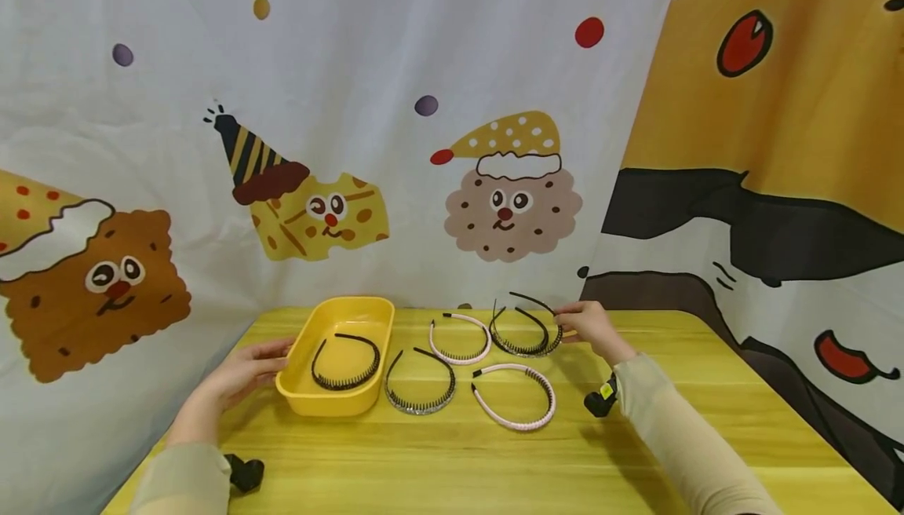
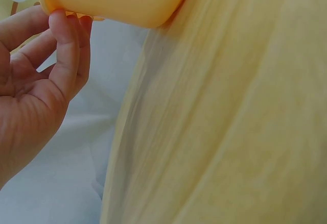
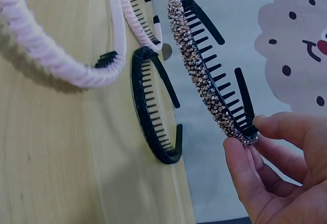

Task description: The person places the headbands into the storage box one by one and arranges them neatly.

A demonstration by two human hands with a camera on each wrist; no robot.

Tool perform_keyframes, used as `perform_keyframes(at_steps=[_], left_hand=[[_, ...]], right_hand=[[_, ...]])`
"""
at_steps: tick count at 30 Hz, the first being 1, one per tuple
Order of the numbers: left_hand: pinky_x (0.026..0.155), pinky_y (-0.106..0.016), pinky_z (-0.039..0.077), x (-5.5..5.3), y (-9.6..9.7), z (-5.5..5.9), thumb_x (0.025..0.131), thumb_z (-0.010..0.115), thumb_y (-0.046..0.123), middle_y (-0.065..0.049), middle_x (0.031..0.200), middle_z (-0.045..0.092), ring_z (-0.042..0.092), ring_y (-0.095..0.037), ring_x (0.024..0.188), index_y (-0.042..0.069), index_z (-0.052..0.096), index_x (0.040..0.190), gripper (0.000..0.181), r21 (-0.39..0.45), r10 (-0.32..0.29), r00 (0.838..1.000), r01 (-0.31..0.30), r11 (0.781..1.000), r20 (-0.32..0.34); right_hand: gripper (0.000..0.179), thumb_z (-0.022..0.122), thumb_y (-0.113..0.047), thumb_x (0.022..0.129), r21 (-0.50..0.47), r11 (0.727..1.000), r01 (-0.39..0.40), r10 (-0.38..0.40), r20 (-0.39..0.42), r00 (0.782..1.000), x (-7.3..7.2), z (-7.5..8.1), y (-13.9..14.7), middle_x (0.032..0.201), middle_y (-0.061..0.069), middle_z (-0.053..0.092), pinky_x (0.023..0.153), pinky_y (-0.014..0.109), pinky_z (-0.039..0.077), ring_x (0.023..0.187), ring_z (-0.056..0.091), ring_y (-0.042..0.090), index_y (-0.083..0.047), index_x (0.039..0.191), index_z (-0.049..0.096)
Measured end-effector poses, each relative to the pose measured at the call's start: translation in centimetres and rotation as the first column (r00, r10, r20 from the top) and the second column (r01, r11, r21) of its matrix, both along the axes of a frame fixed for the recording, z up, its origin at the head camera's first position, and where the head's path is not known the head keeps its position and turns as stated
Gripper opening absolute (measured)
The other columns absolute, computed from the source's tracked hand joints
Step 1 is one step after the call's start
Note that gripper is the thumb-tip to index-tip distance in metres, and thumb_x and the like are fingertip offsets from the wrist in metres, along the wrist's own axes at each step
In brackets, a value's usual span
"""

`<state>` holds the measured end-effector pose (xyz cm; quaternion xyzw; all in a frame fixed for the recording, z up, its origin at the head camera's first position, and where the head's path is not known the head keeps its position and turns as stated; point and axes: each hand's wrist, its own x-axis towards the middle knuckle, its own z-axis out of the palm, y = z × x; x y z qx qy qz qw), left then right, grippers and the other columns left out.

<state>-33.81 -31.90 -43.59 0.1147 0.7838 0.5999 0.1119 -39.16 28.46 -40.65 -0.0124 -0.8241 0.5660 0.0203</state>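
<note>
My right hand pinches one end of a glittery headband with black comb teeth, held up off the table at the back right. Below it lies a black braided headband. My left hand holds the left rim of a yellow tray; in the left wrist view its fingertips are at the rim. Inside the tray sits a black headband. Between tray and right hand lie a glittery dark headband and two pink headbands, one nearer and one farther.
The yellow wood-grain table ends at the back against a white printed curtain. On the right hangs an orange and dark patterned cloth. Black wrist devices sit on both of my wrists, near the left and right sleeves.
</note>
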Motion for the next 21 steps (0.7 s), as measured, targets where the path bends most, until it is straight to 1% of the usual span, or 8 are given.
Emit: perform_keyframes(at_steps=[4,6,9,11,14,17,19,21], left_hand=[[0.089,-0.03,0.05,0.3,0.1,0.2,0.1,0.054,0.015,-0.034,0.149,0.025,0.053,-0.027,0.12,-0.009,0.022,0.15,0.064,0.001,-0.004,1.0,0.004,1.0,-0.004],[0.088,-0.03,0.05,0.5,0.2,0.4,0.1,0.054,0.015,-0.035,0.148,0.026,0.054,-0.024,0.118,-0.01,0.022,0.149,0.064,0.007,-0.01,1.0,0.01,1.0,-0.007],[0.088,-0.03,0.05,0.6,0.3,0.3,0.1,0.054,0.015,-0.035,0.147,0.027,0.056,-0.02,0.115,-0.01,0.021,0.149,0.064,0.017,-0.017,1.0,0.017,1.0,-0.009],[0.088,-0.029,0.05,0.5,0.3,0.2,0.1,0.054,0.015,-0.034,0.147,0.029,0.058,-0.016,0.112,-0.009,0.022,0.15,0.064,0.019,-0.01,1.0,0.01,1.0,-0.008],[0.087,-0.028,0.05,0.3,0.2,0.2,0.1,0.054,0.016,-0.034,0.147,0.029,0.058,-0.012,0.11,-0.008,0.022,0.15,0.064,0.018,-0.003,1.0,0.003,1.0,-0.009],[0.088,-0.028,0.05,0.3,0.1,0.1,0.1,0.054,0.016,-0.034,0.148,0.028,0.058,-0.012,0.11,-0.008,0.022,0.15,0.064,0.02,-0.006,1.0,0.006,1.0,-0.011],[0.088,-0.029,0.05,0.2,0.0,0.1,0.101,0.053,0.016,-0.034,0.148,0.028,0.058,-0.013,0.111,-0.008,0.022,0.15,0.063,0.02,-0.009,1.0,0.009,1.0,-0.01],[0.088,-0.029,0.051,0.2,0.0,0.0,0.101,0.054,0.016,-0.034,0.147,0.029,0.058,-0.015,0.111,-0.008,0.022,0.15,0.063,0.019,-0.01,1.0,0.01,1.0,-0.007]], right_hand=[[0.034,0.064,-0.006,0.091,-0.001,1.0,-0.019,0.019,-0.014,1.0,-0.2,0.0,-0.8,0.103,0.023,0.063,0.075,0.048,0.056,0.076,0.061,0.022,0.014,0.119,0.061],[0.035,0.065,-0.006,0.09,-0.002,1.0,-0.014,0.014,-0.023,1.0,-0.2,-0.1,-1.1,0.101,0.02,0.064,0.073,0.046,0.057,0.076,0.061,0.024,0.013,0.119,0.061],[0.035,0.066,-0.007,0.09,0.002,1.0,-0.019,0.019,-0.036,0.999,-0.1,-0.2,-1.4,0.101,0.019,0.064,0.072,0.045,0.057,0.079,0.061,0.028,0.013,0.118,0.062],[0.034,0.066,-0.007,0.09,0.005,1.0,-0.021,0.022,-0.042,0.999,-0.1,-0.1,-1.6,0.103,0.021,0.063,0.073,0.046,0.057,0.081,0.061,0.029,0.013,0.117,0.063],[0.031,0.065,-0.006,0.09,-0.006,1.0,-0.029,0.028,-0.044,0.999,-0.1,0.2,-2.0,0.106,0.025,0.062,0.077,0.05,0.055,0.083,0.061,0.031,0.012,0.116,0.064],[0.031,0.064,-0.005,0.09,-0.025,0.999,-0.045,0.044,-0.045,0.998,0.0,0.3,-2.4,0.107,0.027,0.062,0.08,0.054,0.053,0.08,0.061,0.027,0.012,0.116,0.063],[0.031,0.064,-0.004,0.09,-0.037,0.998,-0.055,0.054,-0.042,0.998,0.1,0.3,-2.7,0.104,0.025,0.062,0.081,0.054,0.052,0.077,0.06,0.023,0.013,0.116,0.063],[0.031,0.064,-0.004,0.09,-0.043,0.997,-0.062,0.06,-0.039,0.997,0.1,0.3,-3.0,0.1,0.02,0.063,0.082,0.054,0.052,0.075,0.059,0.021,0.013,0.116,0.062]])
